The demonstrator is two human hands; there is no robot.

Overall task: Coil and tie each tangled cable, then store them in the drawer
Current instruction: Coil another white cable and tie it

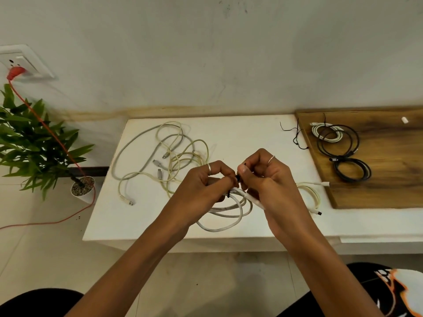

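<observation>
I held the white coil [225, 209] above the counter's [142, 225] front edge, left hand [206, 181] and right hand [267, 179] both pinching the black tie [238, 178] to cinch it.

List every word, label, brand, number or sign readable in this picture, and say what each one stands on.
None can be read.
Black garment at bottom right: an orange and white print, cut off by the edge, no letters legible.
Wall socket: no marking visible.
Cable plugs in the tangled cables: too small to show any marking.
</observation>
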